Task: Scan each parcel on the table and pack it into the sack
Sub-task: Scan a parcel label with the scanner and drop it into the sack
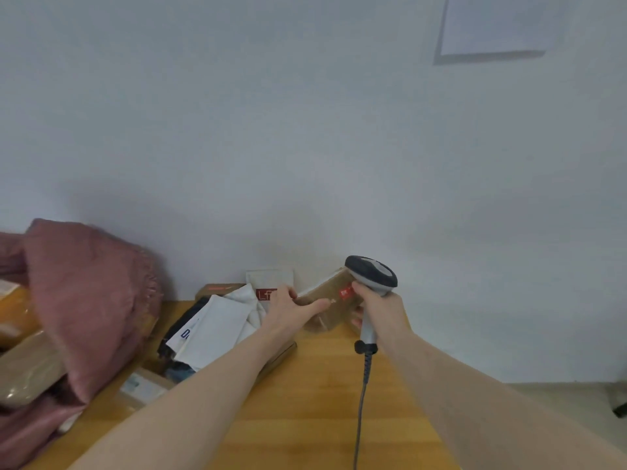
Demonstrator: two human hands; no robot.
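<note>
Bare wooden table (305,401) lies open between the two forearms and toward the near edge. To the left, a heap of parcels (217,327) and the pink sack (91,300) block the way; the wall (305,147) closes off the back.

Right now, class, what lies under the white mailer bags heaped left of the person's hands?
Under the white mailer bags a black bag pokes out at the left, and a brown box edge shows beneath the left forearm. Whatever lies deeper in the heap is covered.
</note>
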